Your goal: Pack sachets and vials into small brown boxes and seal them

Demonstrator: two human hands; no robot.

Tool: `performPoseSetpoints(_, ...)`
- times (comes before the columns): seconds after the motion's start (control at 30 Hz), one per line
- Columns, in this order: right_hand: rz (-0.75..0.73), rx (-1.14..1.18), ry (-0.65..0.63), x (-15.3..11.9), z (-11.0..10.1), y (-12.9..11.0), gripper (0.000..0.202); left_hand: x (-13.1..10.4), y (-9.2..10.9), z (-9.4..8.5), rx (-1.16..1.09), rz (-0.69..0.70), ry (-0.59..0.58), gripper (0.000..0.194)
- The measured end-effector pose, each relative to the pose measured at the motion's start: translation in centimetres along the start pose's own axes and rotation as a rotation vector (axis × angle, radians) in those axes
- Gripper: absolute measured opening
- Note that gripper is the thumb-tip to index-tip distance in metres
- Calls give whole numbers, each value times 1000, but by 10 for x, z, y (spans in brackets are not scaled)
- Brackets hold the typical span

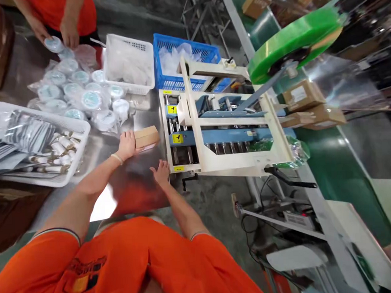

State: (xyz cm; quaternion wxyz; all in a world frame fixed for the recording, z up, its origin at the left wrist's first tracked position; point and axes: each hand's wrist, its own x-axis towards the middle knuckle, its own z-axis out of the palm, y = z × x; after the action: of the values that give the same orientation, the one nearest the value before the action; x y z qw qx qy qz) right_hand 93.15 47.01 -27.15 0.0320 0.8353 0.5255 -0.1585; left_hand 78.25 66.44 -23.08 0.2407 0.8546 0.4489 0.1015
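Observation:
A small brown cardboard box (147, 137) lies on the shiny metal table (137, 179), just left of the taping machine (197, 120). My left hand (127, 145) rests against the box's left end, its fingers over that edge. Near the machine's front left corner is my right hand (160, 171), with thumb and fingers spread and nothing in it. It is below and to the right of the box, apart from it. Rollers and blue side rails show inside the machine, with a large green tape roll (294, 43) above its far end.
White basket (67, 173) with tubes and packets stands left. Bagged round items (91, 100) lie behind the box. A white basket (149, 66) and a blue crate (191, 41) stand behind. Another person's hands (69, 31) are at upper left; a green conveyor (338, 157) runs at right.

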Motion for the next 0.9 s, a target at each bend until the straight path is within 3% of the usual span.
performPoseSetpoints(0.13, -38, -95, -94, -9, 40, 13, 56, 94, 24, 8, 85, 35, -29, 100)
performPoseSetpoints(0.27, -31, 61, 60, 1, 71, 17, 50, 166, 60, 28, 119, 154, -108, 103)
performPoseSetpoints(0.37, -52, 135, 139, 9, 87, 24, 47, 200, 108, 55, 27, 187, -88, 116)
performPoseSetpoints(0.47, -77, 192, 193, 11, 94, 33, 43, 197, 151, 77, -158, 150, -8, 139)
performPoseSetpoints(0.53, -88, 222, 235, 7, 94, 39, 38, 165, 156, 74, -302, 95, 105, 141)
performPoseSetpoints(0.6, -89, 241, 280, 2, 90, 44, 35, 107, 135, 53, -346, 148, 217, 117)
performPoseSetpoints(0.7, -66, 297, 359, 5, 78, 40, 33, -22, 69, -12, -247, 269, 406, 72)
performPoseSetpoints(0.73, -65, 334, 377, 10, 70, 31, 33, -73, 44, -39, -170, 235, 500, 65)
performPoseSetpoints(0.8, -147, 423, 364, 19, 48, -8, 33, -178, -6, -96, 10, -9, 744, 53)
performPoseSetpoints(0.9, -537, 565, 230, 21, 1, -117, 37, -322, -70, -171, 225, -539, 1064, 48)
